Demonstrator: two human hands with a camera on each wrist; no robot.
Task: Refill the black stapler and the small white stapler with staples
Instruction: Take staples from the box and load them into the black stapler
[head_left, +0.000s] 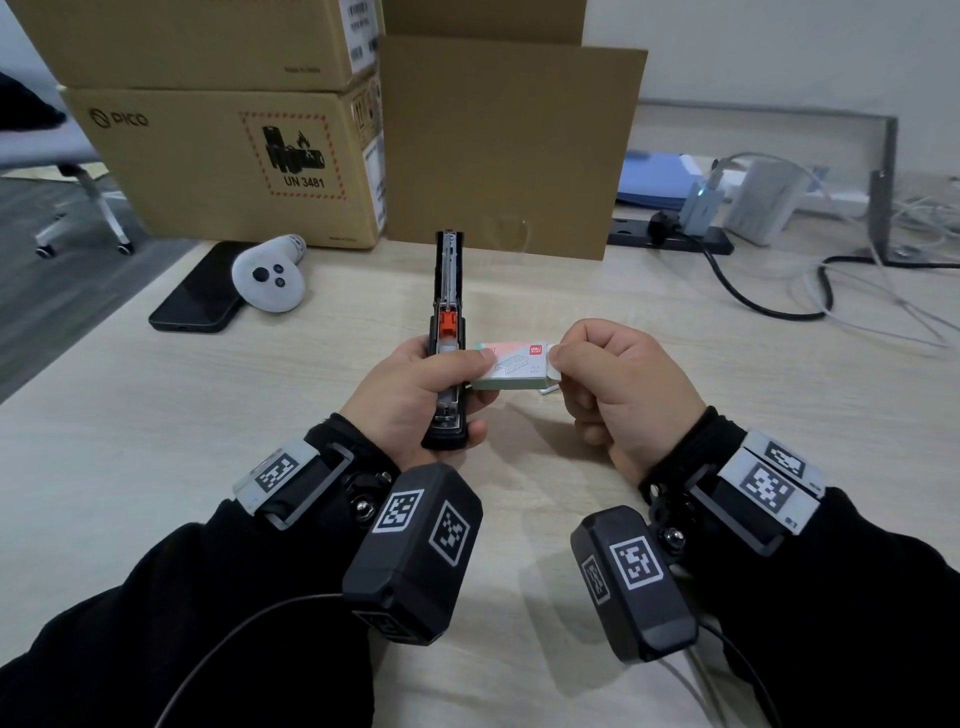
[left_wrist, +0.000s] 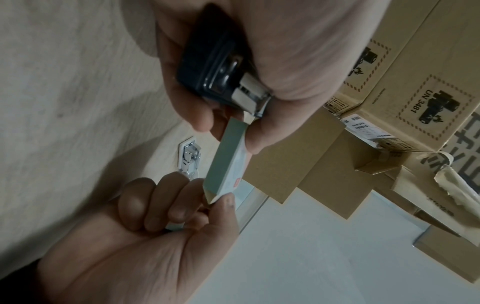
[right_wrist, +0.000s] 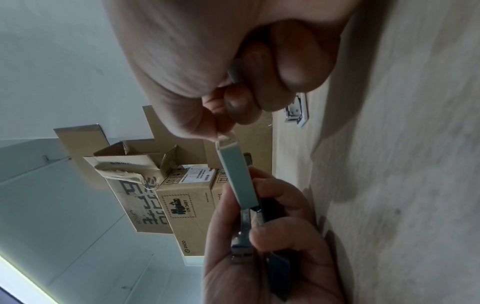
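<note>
My left hand grips the black stapler, which is swung open with its metal rail and orange pusher pointing away from me. The left thumb also pins the left end of a pale green staple box against the stapler. My right hand pinches the box's right end flap between thumb and forefinger. In the left wrist view the box spans both hands. The small white stapler lies on the table just beyond, and it shows past the right fingers in the right wrist view.
Stacked cardboard boxes and a cardboard sheet stand at the back. A black phone and a white controller lie at the left. A power strip, chargers and cables are at the right.
</note>
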